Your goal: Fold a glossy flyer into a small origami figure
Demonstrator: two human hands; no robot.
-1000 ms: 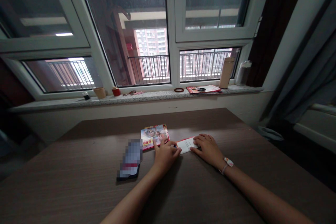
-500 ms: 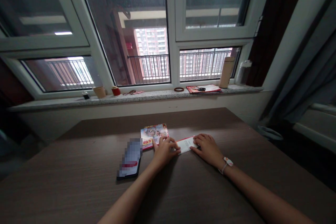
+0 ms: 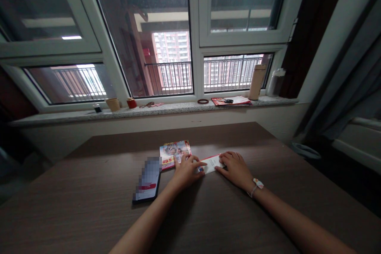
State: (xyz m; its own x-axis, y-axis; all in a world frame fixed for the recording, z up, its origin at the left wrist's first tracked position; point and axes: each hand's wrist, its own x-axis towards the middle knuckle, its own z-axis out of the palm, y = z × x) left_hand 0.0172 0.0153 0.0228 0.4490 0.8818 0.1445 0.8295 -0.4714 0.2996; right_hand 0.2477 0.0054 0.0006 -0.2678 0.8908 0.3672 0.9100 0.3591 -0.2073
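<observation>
A narrow piece of white printed paper (image 3: 212,164) with a red far edge lies on the brown table between my two hands. My left hand (image 3: 188,170) rests on its left end, fingers apart, the index finger stretched over the paper. My right hand (image 3: 236,168), a bracelet on its wrist, lies over the right end with fingers extended and presses it to the table. Part of the paper is hidden beneath the hands. Just beyond my left hand lies a colourful printed leaflet (image 3: 172,152), partly covered by its fingers.
A phone (image 3: 149,180) with a blurred screen lies left of my left hand. Along the granite windowsill (image 3: 175,110) stand a tan cup (image 3: 113,104), a red container (image 3: 131,103), a beige bottle (image 3: 257,82) and a pale bottle (image 3: 276,82). Scissors (image 3: 228,101) lie on red papers there.
My left index finger has stretched out to the right over the paper. My right hand and the paper stay nearly in place.
</observation>
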